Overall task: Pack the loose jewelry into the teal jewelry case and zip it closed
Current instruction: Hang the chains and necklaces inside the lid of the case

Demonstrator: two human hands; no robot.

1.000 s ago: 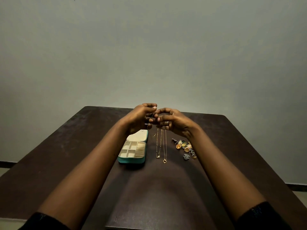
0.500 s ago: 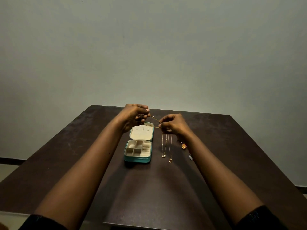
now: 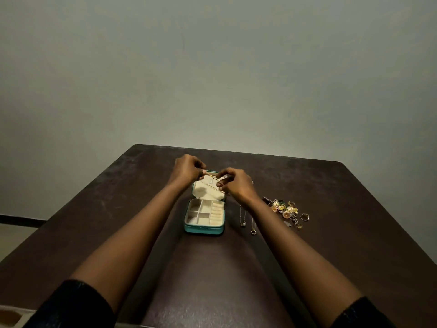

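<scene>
Teal jewelry case (image 3: 203, 229) lying open on dark table (image 3: 118, 209)

Seen with lid (image 3: 207, 194) flung back toward 12 o'clock. Pinched above that lid by left hand (image 3: 186, 170) and right hand (image 3: 238, 184), fingers curled: a gold chain (image 3: 214, 183). At 3 o'clock, two necklaces (image 3: 243, 223); farther at 3, heap of rings (image 3: 285, 209).

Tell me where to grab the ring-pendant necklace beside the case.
Probably pinch the ring-pendant necklace by its chain just above the pendant, from straight above: it lies flat and straight on the table, near end clear, far end under the right forearm.
</scene>
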